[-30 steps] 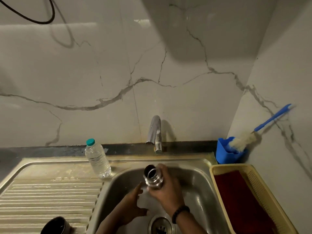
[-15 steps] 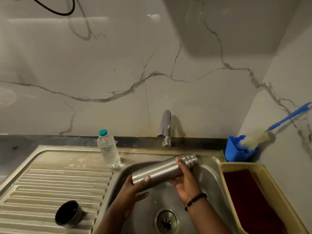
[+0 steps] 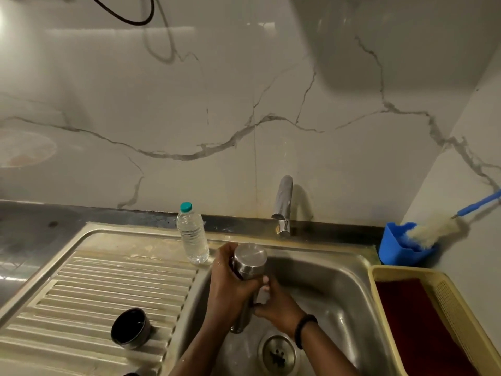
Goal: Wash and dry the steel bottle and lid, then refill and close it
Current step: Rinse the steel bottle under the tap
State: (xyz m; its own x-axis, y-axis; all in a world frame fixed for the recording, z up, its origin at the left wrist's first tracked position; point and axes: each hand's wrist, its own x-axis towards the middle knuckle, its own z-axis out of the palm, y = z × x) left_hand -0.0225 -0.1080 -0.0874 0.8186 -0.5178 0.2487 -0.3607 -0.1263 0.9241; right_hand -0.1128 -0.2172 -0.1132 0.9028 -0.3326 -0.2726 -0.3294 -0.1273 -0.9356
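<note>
Steel bottle [image 3: 249, 263] held inverted over the sink basin [image 3: 333, 289], flat base up, mouth end low near the drain [image 3: 278, 354]. Left hand [image 3: 230, 283] wraps the upper body; right hand [image 3: 273, 302] grips lower down. Lid [image 3: 130, 328] lies on the ribbed drainboard [image 3: 89, 294], dark inside showing. Plastic water bottle [image 3: 192, 234], teal-capped, stands upright at the basin's rear left corner. Blue cup [image 3: 401, 248] holds a brush [image 3: 433, 229]; yellow basket [image 3: 444, 294] contains a dark red cloth [image 3: 412, 327].

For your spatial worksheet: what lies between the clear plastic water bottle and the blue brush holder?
In the head view: the chrome tap, between the clear plastic water bottle and the blue brush holder.
</note>
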